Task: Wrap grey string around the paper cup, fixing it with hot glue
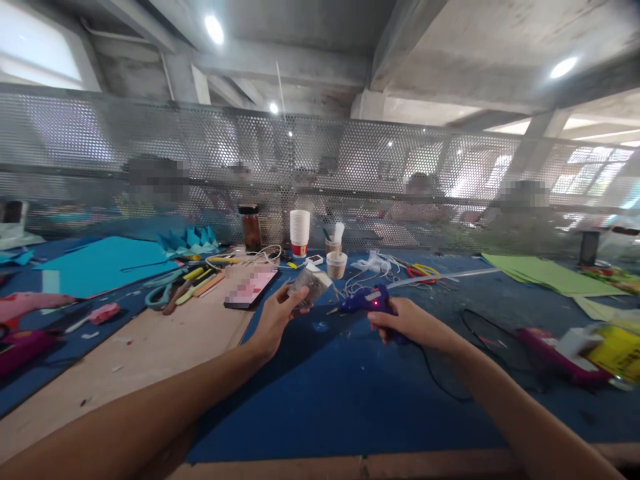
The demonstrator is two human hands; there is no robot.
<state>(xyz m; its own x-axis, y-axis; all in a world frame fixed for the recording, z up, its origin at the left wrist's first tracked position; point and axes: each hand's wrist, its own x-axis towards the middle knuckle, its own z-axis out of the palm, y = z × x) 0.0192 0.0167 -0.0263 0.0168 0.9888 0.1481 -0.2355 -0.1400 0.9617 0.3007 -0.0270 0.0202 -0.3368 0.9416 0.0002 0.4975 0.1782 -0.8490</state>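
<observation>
My left hand (281, 308) is closed around a small grey block with a white edge (311, 285), held above the blue mat; its exact kind is hard to make out. Wrapped round the grip of a dark blue glue gun (366, 300) is my right hand (403, 321). A red light glows on the gun's side, and its nozzle points left, just below and apart from the grey block. From the gun's back end a long translucent glue stick (425, 278) reaches to the right. A black cord (433, 377) trails below my right wrist.
Behind my hands stand paper cups (300, 230), a small cup (337, 267) and a brown jar (251, 230). Scissors (163, 290), a phone (253, 288) and blue sheets (107, 263) lie left. Green sheets (547, 273) lie right. A perforated metal screen (320, 153) borders the back.
</observation>
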